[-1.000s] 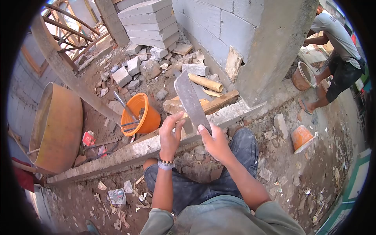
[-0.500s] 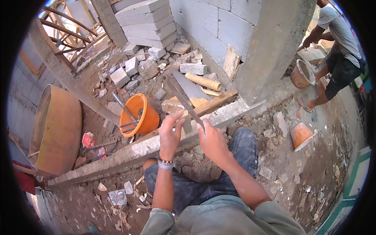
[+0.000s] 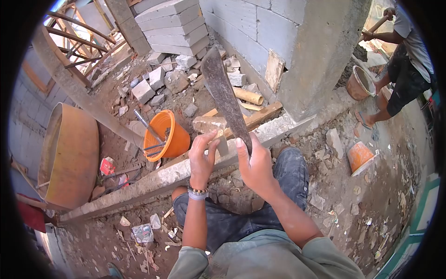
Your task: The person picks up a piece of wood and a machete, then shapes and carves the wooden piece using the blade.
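Observation:
In the head view, my right hand (image 3: 256,168) is closed round the lower end of a broad, dark, worn metal blade (image 3: 225,93), which points up and away from me. My left hand (image 3: 202,156) is beside it, its fingers curled and the fingertips close together at a small pale thing I cannot make out. Just beyond those fingertips, a rough block (image 3: 207,123) sits by the low concrete ledge (image 3: 174,176). Behind the blade are a wooden plank (image 3: 262,116) and a yellowish bamboo piece (image 3: 248,96).
An orange bucket (image 3: 179,139) holding metal tools stands beyond the ledge, left. Rubble and stacked blocks (image 3: 174,28) lie farther back. At right, a co-worker (image 3: 409,60) grips a wooden handle near a mortar bucket (image 3: 360,83); an orange container (image 3: 360,156) lies tipped.
My right hand has turned the blade from edge-on to broad side showing, its tip now higher. My left hand has barely moved. The co-worker's arms have risen with a wooden handle.

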